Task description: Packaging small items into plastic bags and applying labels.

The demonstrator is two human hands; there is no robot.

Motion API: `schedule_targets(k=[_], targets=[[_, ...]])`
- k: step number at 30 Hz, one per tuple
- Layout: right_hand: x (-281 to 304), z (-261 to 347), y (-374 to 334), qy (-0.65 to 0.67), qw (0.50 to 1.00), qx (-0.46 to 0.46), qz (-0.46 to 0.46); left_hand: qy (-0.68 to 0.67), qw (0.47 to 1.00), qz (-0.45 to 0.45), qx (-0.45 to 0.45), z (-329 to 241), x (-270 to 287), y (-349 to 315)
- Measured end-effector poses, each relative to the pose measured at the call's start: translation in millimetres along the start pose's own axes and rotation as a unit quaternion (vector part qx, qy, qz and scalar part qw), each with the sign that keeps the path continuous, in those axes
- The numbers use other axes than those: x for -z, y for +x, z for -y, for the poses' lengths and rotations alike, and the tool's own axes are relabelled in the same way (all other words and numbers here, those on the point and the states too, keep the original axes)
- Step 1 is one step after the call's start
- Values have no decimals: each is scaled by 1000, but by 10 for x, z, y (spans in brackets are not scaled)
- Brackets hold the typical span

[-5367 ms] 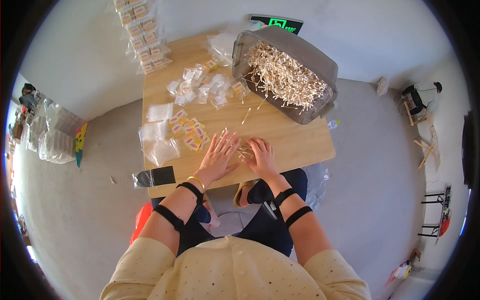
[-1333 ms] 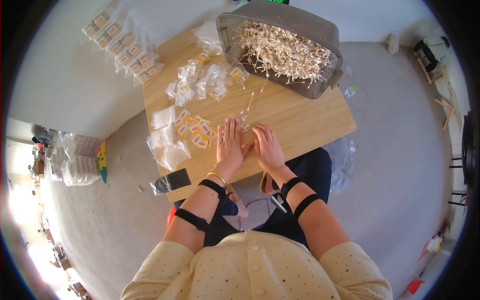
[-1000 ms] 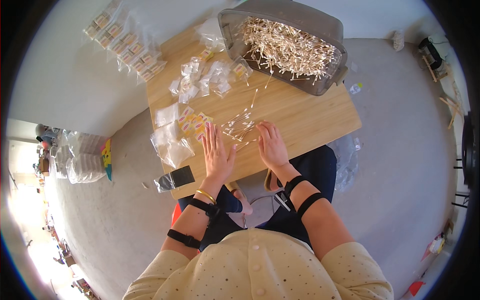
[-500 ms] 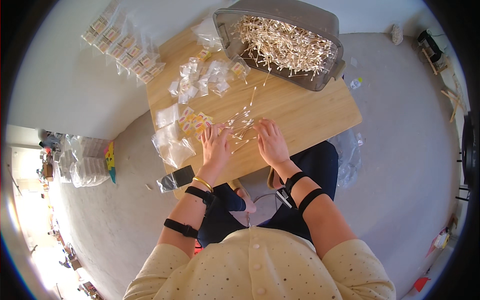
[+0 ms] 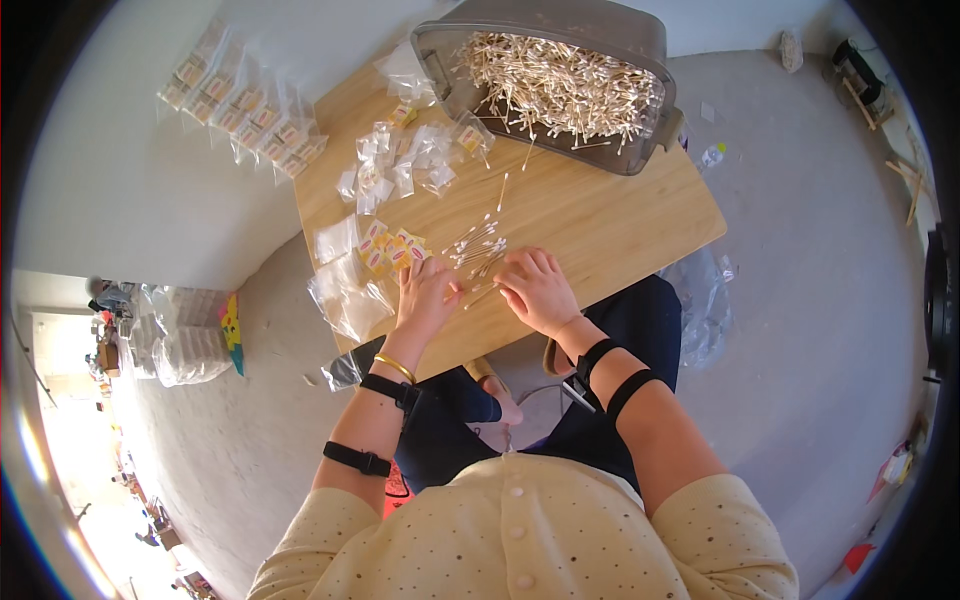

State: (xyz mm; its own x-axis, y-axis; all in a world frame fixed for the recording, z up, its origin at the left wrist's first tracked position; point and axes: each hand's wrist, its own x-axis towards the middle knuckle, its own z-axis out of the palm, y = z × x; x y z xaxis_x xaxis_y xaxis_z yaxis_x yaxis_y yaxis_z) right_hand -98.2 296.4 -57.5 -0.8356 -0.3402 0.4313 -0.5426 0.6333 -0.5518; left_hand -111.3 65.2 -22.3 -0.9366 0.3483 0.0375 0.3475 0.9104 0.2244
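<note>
Several loose cotton swabs [image 5: 474, 243] lie in a small fanned heap on the wooden table, between and just beyond my hands. My left hand [image 5: 428, 295] rests at the table's near side, its fingers bent and thumb apart, with nothing visible in it. Beside its fingertips are small yellow-and-white printed cards [image 5: 390, 248]. Across the heap, my right hand [image 5: 540, 292] has its thumb and index finger drawn together; a white swab tip shows at them, the rest hidden. Flat clear plastic bags [image 5: 348, 290] are stacked left of my left hand.
A grey bin [image 5: 545, 18] tipped on its side, full of swabs, stands at the table's far edge. Small filled bags [image 5: 405, 160] lie left of it. Packets [image 5: 245, 108] hang on the left wall. A black-and-clear packet [image 5: 352, 365] sits at the table's near-left corner.
Both hands have drawn slightly toward me, away from the heap. The right fingers, stretched out before, are now pinched in toward the thumb. The view has shifted slightly.
</note>
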Motion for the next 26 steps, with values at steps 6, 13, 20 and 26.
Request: schedule_targets(k=[6,13,20,26], targets=[[-12,-21,-3,-8,1000,25,2,-66,997,0,26,-128,-94,-17],[4,-8,-1,2,999,-35,-24,-79,993,-51,72,-523,-177,160],[-38,-33,10,9,998,-44,-44,39,999,10,-8,-479,-493,195],[-44,-82,-18,1,996,-74,-41,89,993,70,-35,-493,-550,22]])
